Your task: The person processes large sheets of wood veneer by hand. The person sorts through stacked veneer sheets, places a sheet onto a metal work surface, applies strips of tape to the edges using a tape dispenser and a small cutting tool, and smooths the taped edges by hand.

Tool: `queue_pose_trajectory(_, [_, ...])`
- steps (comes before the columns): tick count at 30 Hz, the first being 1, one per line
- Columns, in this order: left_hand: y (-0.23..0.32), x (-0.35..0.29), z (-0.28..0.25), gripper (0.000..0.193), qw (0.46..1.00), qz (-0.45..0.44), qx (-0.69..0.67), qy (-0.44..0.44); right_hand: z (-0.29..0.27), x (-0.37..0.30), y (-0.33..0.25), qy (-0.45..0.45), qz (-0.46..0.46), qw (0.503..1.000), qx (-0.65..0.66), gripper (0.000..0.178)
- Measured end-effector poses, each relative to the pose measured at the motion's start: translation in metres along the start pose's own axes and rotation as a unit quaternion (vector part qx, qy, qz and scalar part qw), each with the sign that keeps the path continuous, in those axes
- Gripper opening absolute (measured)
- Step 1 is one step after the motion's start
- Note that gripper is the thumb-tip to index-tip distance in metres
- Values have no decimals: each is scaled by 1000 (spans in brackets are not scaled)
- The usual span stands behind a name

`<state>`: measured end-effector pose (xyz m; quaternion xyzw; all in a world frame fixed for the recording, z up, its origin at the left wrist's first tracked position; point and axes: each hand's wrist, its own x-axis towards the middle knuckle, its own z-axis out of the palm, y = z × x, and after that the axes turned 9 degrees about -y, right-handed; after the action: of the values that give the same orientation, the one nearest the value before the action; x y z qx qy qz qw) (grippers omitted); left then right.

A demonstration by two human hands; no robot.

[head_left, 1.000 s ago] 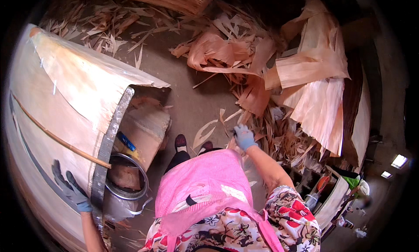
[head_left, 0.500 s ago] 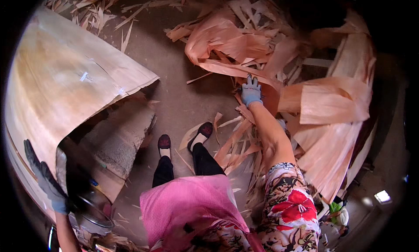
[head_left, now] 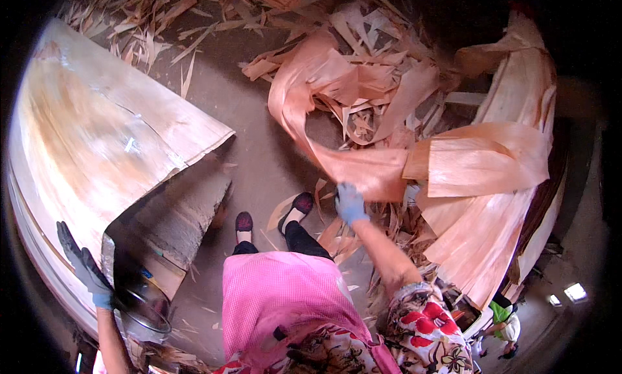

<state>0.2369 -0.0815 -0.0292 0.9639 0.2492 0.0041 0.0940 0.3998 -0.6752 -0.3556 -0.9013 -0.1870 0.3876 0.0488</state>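
Observation:
My left hand, in a grey glove with a dark palm side, rests with fingers stretched out along the near edge of a stack of pale wood veneer sheets. My right hand, in a light blue-grey glove, is closed on the near edge of a long reddish veneer strip. That strip curls away over the floor and bends back on itself; its right end meets other veneer pieces. The right fingertips are partly hidden by the strip's edge.
Broken veneer scraps litter the floor at the far left and around the curled strip. More long veneer sheets lie piled on the right. Below the left stack stands a round metal-rimmed container. Another person is at the lower right.
My right hand has come nearer and slightly left, drawing the reddish strip's near edge with it. My left hand stays outstretched at the stack, its place in view slightly shifted.

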Motion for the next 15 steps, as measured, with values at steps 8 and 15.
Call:
queue_pose_trajectory(8, [-9, -4, -2, 62, 997, 7, 70, 0, 65, -242, -19, -31, 188, 962, 196, 35])
queue_pose_trajectory(15, [-13, 1, 5, 56, 987, 7, 155, 37, 171, -420, -39, -94, 411, 826, 375, 22])
